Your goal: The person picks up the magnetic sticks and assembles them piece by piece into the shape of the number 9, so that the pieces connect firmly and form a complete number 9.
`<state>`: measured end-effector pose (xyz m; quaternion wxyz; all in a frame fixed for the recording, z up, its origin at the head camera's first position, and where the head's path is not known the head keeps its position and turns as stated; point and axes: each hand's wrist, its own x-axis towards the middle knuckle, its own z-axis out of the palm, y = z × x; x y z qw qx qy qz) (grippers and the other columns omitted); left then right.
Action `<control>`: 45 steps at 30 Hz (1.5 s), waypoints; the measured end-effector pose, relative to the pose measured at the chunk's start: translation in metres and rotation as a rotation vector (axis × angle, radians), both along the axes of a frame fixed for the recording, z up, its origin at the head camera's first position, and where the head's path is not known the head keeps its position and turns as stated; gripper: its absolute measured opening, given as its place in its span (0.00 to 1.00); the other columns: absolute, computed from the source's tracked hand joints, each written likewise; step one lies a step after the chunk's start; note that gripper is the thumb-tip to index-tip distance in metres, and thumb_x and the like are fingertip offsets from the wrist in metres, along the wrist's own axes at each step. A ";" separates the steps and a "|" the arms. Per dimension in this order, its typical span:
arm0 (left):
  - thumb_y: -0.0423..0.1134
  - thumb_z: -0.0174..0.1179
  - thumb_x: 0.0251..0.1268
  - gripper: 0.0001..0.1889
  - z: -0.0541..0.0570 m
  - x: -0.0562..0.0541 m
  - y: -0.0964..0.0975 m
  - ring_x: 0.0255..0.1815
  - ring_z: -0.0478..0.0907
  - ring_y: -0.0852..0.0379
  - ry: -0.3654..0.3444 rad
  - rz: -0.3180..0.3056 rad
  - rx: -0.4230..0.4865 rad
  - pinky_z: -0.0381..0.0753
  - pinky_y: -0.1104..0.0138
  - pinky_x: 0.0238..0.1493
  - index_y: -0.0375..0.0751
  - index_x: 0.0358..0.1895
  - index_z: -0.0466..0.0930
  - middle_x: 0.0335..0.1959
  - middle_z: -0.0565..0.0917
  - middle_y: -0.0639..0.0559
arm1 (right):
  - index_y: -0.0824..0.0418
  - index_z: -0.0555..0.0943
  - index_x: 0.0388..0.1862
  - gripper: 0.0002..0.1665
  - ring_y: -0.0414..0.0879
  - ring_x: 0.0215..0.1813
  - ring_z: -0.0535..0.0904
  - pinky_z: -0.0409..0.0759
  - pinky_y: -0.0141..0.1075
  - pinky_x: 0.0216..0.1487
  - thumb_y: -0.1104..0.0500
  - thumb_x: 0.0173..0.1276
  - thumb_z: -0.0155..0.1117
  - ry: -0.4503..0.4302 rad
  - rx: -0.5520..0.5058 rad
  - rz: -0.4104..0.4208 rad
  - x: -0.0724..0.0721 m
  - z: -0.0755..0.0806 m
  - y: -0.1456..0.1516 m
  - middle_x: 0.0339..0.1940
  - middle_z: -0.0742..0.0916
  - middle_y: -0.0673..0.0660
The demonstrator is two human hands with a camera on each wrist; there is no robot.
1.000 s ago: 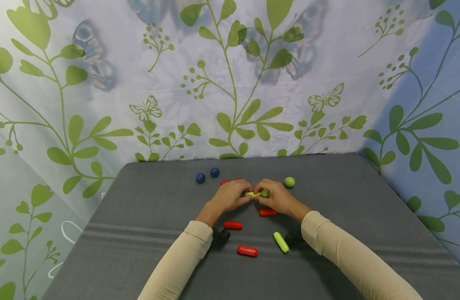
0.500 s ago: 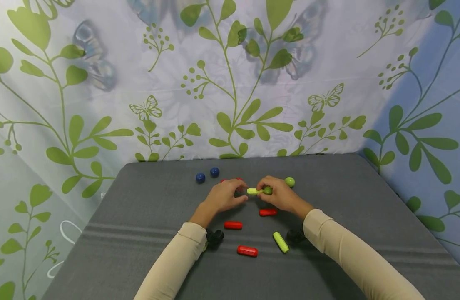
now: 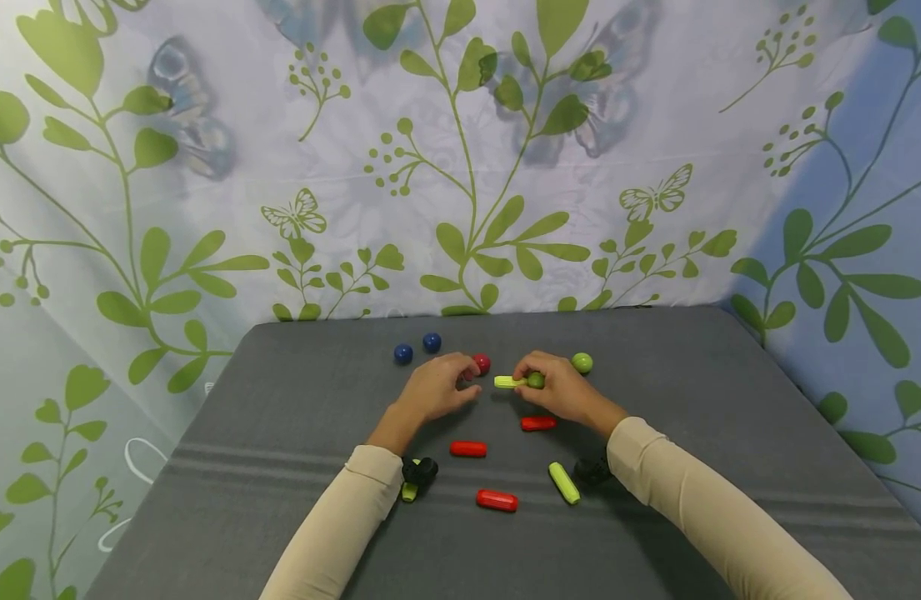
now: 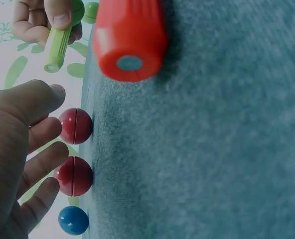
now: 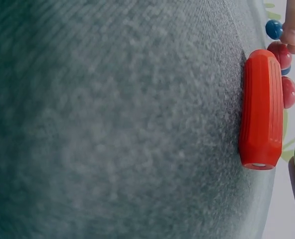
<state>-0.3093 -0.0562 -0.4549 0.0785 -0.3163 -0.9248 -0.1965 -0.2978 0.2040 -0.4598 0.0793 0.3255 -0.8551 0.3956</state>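
Just right of centre, the right hand (image 3: 567,392) pinches a green stick (image 3: 505,382), seemingly joined to a green ball (image 3: 536,380), left hand (image 3: 436,388) loosely spread, red sticks (image 3: 468,449) at lower centre still unpaired.

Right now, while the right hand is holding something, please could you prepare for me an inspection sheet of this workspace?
Surface: grey cloth-like tabletop, wrinkled in bands.
Job's things: yellow-green, ridged, plastic-looking stick; glossy round green ball at its end.
Clutter: three glossy red ridged sticks; two other yellow-green sticks, one partly hidden behind a black wrist device; two shiny blue balls; two red balls; another green ball.
Left hand: holds nothing, near the red balls.
Right hand: pinches the stick.
Cables: nothing seen for certain.
Surroundings: whitish fabric backdrop, printed with green leaves and butterflies.
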 end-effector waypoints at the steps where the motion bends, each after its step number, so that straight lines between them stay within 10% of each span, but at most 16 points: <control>1: 0.46 0.69 0.66 0.13 0.000 -0.001 0.000 0.42 0.80 0.60 0.005 0.003 0.001 0.79 0.62 0.44 0.45 0.48 0.85 0.42 0.83 0.56 | 0.55 0.83 0.38 0.13 0.43 0.36 0.78 0.79 0.38 0.38 0.69 0.61 0.76 -0.002 0.003 -0.003 0.000 0.001 0.000 0.38 0.83 0.48; 24: 0.48 0.67 0.68 0.18 0.007 -0.027 0.018 0.59 0.74 0.49 0.068 0.092 -0.282 0.70 0.50 0.54 0.57 0.59 0.80 0.61 0.80 0.53 | 0.57 0.84 0.39 0.11 0.45 0.37 0.78 0.79 0.41 0.39 0.69 0.63 0.74 -0.028 0.021 -0.010 0.004 0.004 0.001 0.40 0.84 0.50; 39: 0.46 0.67 0.66 0.14 0.003 -0.029 0.019 0.46 0.75 0.49 0.119 0.084 -0.306 0.69 0.52 0.47 0.56 0.51 0.76 0.45 0.82 0.53 | 0.55 0.84 0.39 0.10 0.44 0.37 0.78 0.78 0.40 0.39 0.67 0.63 0.74 -0.027 0.028 -0.019 0.002 -0.001 0.004 0.40 0.84 0.49; 45: 0.44 0.67 0.61 0.10 0.003 -0.023 0.015 0.38 0.71 0.53 0.195 0.053 -0.185 0.65 0.55 0.41 0.56 0.43 0.78 0.37 0.80 0.58 | 0.55 0.84 0.39 0.10 0.44 0.37 0.78 0.79 0.40 0.39 0.66 0.63 0.75 -0.028 0.044 -0.027 0.002 0.000 0.005 0.40 0.84 0.49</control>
